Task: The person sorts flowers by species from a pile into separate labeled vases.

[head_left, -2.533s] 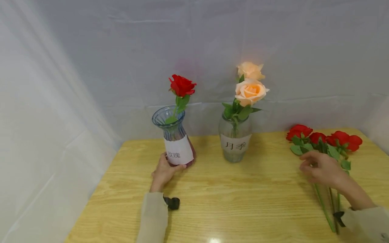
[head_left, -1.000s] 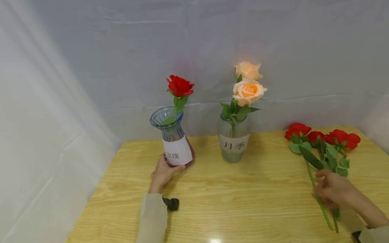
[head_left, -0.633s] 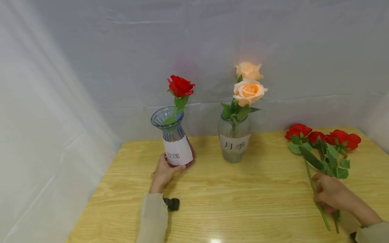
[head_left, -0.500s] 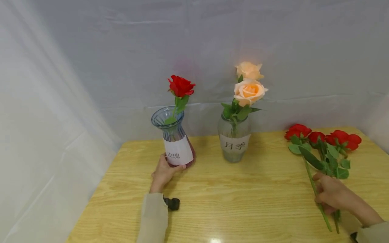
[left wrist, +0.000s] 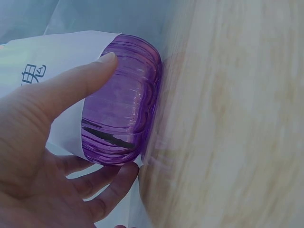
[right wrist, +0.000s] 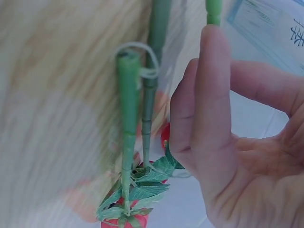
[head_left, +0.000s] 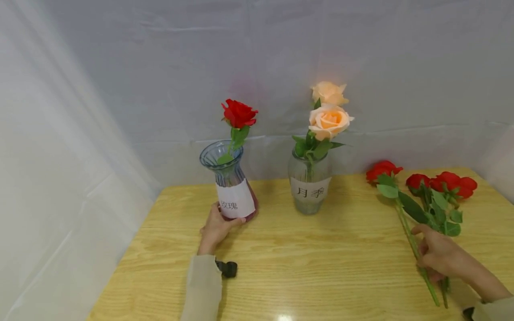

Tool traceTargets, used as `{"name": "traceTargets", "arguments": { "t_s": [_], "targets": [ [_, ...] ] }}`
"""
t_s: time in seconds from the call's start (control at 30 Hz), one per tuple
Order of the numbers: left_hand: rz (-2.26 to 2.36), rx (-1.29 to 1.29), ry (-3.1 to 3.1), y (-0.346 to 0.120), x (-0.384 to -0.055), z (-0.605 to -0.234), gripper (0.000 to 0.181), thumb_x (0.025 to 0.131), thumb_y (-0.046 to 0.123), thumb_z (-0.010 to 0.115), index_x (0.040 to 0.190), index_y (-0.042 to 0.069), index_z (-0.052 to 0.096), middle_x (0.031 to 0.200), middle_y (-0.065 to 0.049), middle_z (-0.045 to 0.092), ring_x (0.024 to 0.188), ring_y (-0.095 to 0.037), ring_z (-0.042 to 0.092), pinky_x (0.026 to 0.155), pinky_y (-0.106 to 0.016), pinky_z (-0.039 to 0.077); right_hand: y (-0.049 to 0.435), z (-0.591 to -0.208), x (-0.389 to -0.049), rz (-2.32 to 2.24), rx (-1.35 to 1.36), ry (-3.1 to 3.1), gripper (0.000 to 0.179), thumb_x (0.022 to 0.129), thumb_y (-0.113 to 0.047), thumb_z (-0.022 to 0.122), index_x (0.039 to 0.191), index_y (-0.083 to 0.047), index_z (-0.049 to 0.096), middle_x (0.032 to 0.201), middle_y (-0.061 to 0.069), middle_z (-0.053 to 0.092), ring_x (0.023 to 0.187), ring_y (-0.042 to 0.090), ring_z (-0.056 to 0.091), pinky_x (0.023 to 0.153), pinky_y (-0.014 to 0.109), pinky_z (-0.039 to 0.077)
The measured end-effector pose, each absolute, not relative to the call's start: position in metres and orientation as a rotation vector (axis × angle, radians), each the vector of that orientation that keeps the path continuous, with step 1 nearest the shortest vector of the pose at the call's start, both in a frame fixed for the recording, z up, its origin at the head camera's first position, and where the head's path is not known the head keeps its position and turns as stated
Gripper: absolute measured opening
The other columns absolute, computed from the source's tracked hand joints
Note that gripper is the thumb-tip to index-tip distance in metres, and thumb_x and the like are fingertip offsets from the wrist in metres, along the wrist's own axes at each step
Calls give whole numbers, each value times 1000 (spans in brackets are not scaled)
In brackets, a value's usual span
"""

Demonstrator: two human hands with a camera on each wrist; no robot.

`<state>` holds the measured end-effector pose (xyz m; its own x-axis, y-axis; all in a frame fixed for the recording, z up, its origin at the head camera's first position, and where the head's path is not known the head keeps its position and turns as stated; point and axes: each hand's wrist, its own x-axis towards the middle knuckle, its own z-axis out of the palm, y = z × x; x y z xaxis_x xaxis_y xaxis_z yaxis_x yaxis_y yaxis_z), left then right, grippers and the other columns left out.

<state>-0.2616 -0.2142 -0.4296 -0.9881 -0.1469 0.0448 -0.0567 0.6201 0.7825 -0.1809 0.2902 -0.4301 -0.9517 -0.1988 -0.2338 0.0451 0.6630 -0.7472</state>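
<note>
My left hand grips the base of a flared glass vase, blue at the top and purple below, with a white paper label. In the left wrist view the thumb presses the front of the purple base and the fingers curl round beneath. One red rose stands in this vase. On the right, my right hand holds the stem of another red rose; the stem's green end shows past a fingertip in the right wrist view. Several red roses lie beside it.
A clear glass vase with a label stands between the hands, bearing two peach roses. All rests on a wooden table, with a pale cloth wall behind. Loose stems lie close to the right hand.
My right hand has drawn back from the blooms to the stems and taken one. That rose's bloom has shifted left, away from the others. The left hand has stayed on the vase.
</note>
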Motion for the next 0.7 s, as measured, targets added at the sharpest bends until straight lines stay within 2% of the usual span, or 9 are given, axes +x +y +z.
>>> {"name": "traceTargets", "arguments": {
  "t_s": [0.27, 0.53, 0.7],
  "targets": [
    [-1300, 186, -2747, -213, -262, -429, 89, 80, 26, 85, 145, -8, 34, 143, -31, 49, 134, -47, 44, 102, -72, 17, 291, -426, -180, -1216, -162, 2603, 65, 85, 12, 59, 140, 16, 25, 86, 12, 51, 54, 24, 57, 48, 38, 54],
    [-1314, 198, -2754, -215, -263, -430, 88, 82, 26, 84, 146, -8, 33, 145, -31, 47, 136, -46, 43, 103, -72, 16, 288, -422, -179, -1238, -253, 2651, 62, 83, 15, 49, 141, 14, 26, 85, 10, 52, 48, 22, 57, 44, 35, 50],
    [-1321, 198, -2752, -214, -262, -430, 88, 82, 25, 84, 146, -8, 33, 146, -31, 46, 136, -46, 42, 104, -72, 15, 285, -418, -179, -1246, -240, 2686, 65, 82, 16, 52, 141, 14, 26, 86, 11, 52, 53, 25, 59, 46, 37, 53]
  ]
}}
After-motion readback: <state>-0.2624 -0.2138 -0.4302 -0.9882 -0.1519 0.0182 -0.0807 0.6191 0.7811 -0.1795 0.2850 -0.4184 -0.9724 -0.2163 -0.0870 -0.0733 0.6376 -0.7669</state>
